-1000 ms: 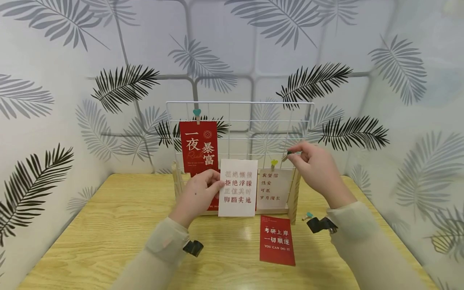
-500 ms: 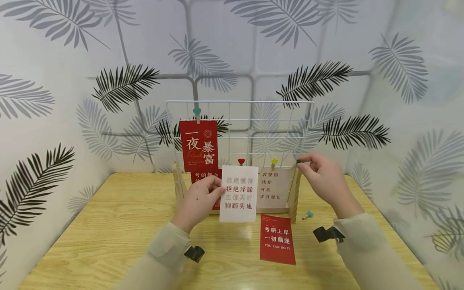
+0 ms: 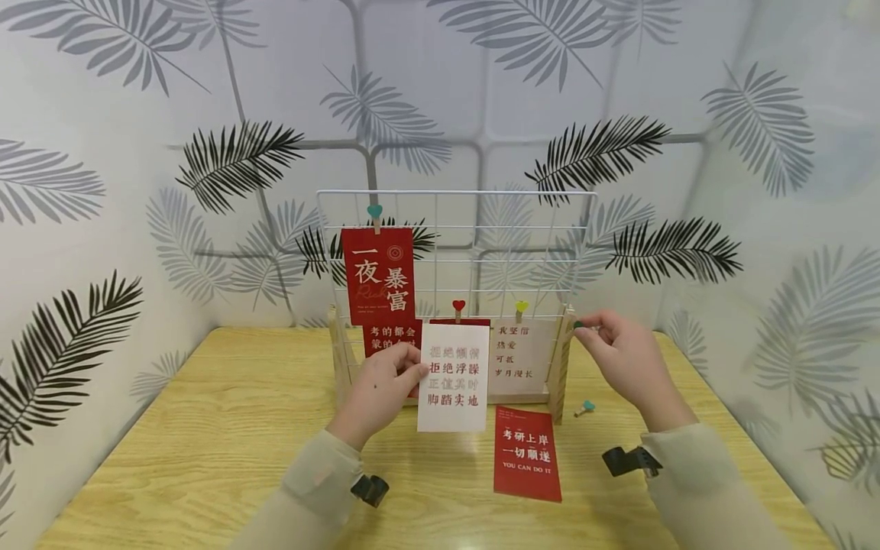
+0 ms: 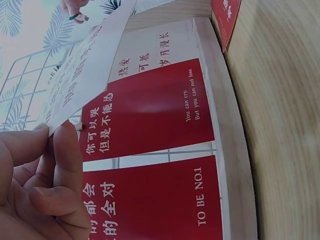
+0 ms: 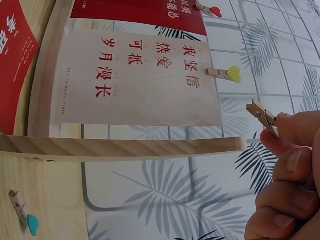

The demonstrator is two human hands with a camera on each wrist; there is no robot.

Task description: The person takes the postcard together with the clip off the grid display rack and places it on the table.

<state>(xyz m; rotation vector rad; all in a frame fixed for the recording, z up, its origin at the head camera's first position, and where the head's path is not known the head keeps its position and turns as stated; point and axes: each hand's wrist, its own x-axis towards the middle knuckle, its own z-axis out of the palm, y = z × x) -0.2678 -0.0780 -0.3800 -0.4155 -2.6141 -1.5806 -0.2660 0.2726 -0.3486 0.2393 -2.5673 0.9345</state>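
Observation:
My left hand pinches the left edge of a white card with lines of printed characters. The card is upright in front of the wire grid rack, apart from it. Just right of the rack's right post, my right hand pinches a small wooden clothespin between thumb and index finger. Its green top shows in the head view. Behind the held card hangs a red card, mostly hidden from the head view, under a red heart clothespin.
A teal heart clothespin holds a red card high on the left; another red card is below it. At right, a yellow heart clothespin holds a pale card. One red card and a teal clothespin lie on the table.
The white card in my left hand has come down, uncovering the red heart clothespin and the top of the red card behind. My right hand has moved right and down with its clothespin.

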